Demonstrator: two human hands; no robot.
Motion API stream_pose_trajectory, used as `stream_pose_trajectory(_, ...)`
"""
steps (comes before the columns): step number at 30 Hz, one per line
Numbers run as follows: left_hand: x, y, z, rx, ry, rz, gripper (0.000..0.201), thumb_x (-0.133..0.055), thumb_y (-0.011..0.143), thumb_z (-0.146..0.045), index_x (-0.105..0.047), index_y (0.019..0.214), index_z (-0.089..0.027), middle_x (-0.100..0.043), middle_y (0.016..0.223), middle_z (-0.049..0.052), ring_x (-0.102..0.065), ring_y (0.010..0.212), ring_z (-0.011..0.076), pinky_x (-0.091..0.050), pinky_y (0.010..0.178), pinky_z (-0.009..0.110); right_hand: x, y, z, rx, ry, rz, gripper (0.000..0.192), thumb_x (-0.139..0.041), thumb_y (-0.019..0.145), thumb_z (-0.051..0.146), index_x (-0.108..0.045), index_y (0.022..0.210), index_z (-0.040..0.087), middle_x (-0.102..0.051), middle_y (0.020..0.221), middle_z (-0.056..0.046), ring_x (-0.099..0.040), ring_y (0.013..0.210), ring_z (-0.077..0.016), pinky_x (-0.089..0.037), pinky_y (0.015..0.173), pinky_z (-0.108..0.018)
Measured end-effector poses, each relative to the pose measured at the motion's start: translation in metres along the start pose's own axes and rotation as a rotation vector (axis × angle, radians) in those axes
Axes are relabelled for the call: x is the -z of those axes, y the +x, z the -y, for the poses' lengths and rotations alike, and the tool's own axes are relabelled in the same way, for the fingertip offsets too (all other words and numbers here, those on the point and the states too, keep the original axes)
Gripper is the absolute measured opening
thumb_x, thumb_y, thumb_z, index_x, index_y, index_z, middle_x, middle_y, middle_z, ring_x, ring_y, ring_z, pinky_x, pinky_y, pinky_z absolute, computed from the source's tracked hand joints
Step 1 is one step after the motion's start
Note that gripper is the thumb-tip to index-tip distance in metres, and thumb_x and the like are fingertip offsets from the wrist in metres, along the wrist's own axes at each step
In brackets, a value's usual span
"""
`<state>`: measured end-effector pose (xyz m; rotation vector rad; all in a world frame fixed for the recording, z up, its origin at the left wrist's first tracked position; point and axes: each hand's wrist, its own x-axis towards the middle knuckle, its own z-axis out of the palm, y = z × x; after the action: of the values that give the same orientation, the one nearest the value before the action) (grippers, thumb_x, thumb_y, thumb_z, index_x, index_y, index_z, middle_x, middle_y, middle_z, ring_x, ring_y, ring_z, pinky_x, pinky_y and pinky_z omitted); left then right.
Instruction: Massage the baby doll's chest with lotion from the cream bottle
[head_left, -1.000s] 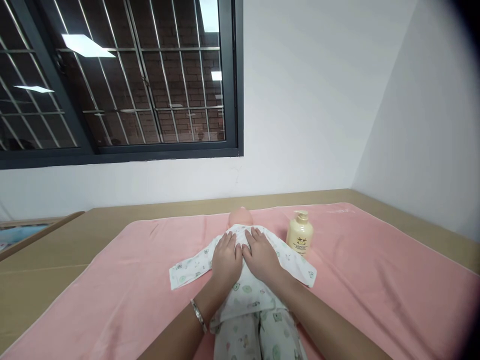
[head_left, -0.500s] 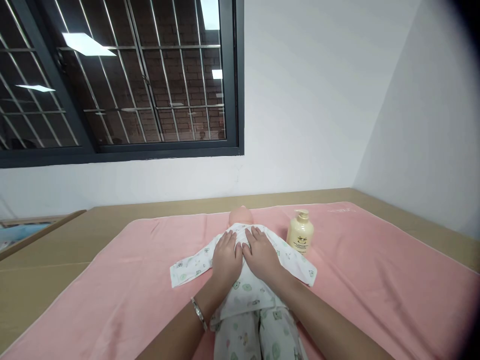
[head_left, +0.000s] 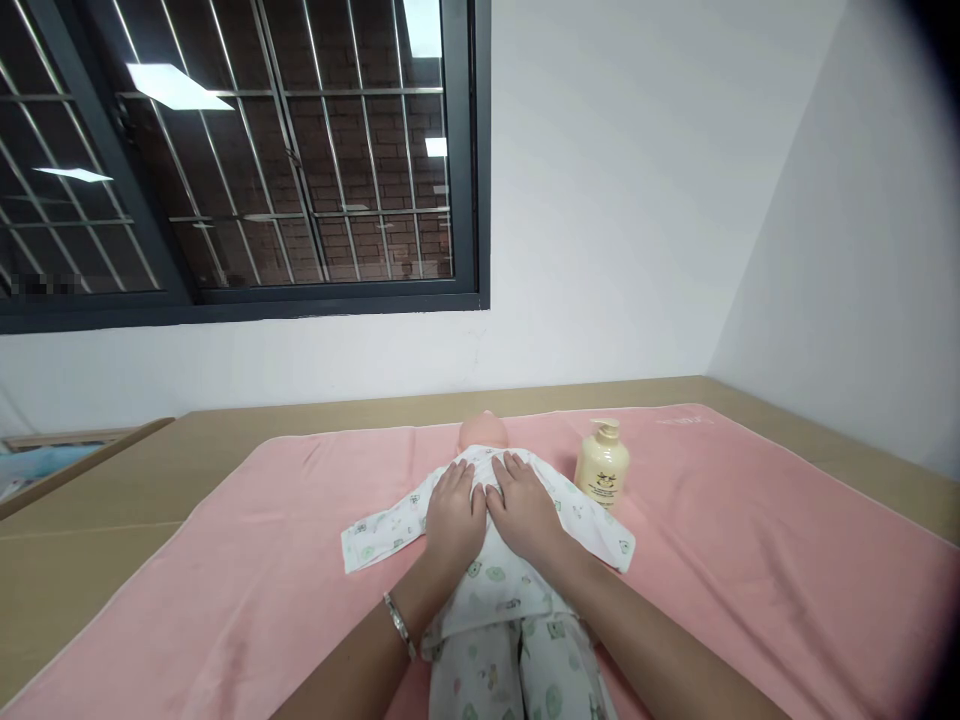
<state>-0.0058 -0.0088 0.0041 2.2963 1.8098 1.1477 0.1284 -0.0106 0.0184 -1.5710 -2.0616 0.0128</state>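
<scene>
**Both palms flat on dressed doll's chest**

On the pink towelling mat [head_left: 712, 540] covering the tan wooden tabletop [head_left: 112, 480], entries run left to right.

- Far left: corner of a wooden-framed cot [head_left: 45, 460], partly cut off by the frame edge.
- Centre-left: the empty left sleeve of the white printed cotton baby suit [head_left: 495, 590] lies spread flat on the mat.
- Left hand [head_left: 452, 520], silver bracelet [head_left: 397, 625] at the wrist: fingers extended and close together, palm down on the chest. Nothing pinched.
- Centre: pale plastic baby doll [head_left: 482, 432] on its back, head away from the camera, legs toward it.
- Right hand [head_left: 525, 508]: likewise flat, fingers slightly spread, just beside the left hand, thumbs nearly touching.
- Right: cream pump bottle of lotion [head_left: 602, 467], upright, just beside the right sleeve, untouched.

Progress, judged: top and trousers look fully on; front closure hidden beneath the palms, so fastening cannot be confirmed. Sleeves appear unfilled.
</scene>
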Motion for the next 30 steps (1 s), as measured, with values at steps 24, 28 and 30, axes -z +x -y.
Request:
stream_pose_trajectory(24,0.000,0.000,0.000,-0.062,0.066,-0.030,0.042,-0.037,0.093,-0.025,-0.058,0.128,-0.012,-0.058,0.135,0.013,-0.049,0.129,0.0284,-0.040,0.109,0.049,0.008,0.002,-0.003,0.070,-0.048,0.064,0.054,-0.032,0.097,0.033,-0.039,0.144,0.007,-0.037,0.150,-0.017,-0.029,0.141,-0.0282,-0.022,0.116,-0.043)
stream_pose_trajectory(28,0.000,0.000,0.000,-0.129,0.067,-0.099,0.037,-0.039,0.092,-0.022,-0.066,0.116,-0.016,-0.067,0.121,0.011,-0.058,0.119,0.0272,-0.045,0.104,0.047,0.013,0.006,-0.010,0.153,-0.043,0.131,0.056,-0.033,0.098,0.036,-0.036,0.146,0.008,-0.033,0.152,-0.017,-0.028,0.142,-0.0268,-0.023,0.115,-0.043)
stream_pose_trajectory(30,0.001,-0.001,-0.001,-0.145,0.047,-0.124,0.036,-0.040,0.091,-0.021,-0.067,0.113,-0.015,-0.069,0.118,0.011,-0.059,0.116,0.0262,-0.046,0.103,0.046,0.013,0.006,-0.012,0.153,-0.037,0.124,0.056,-0.033,0.098,0.036,-0.036,0.146,0.008,-0.033,0.152,-0.017,-0.027,0.142,-0.0269,-0.023,0.116,-0.043)
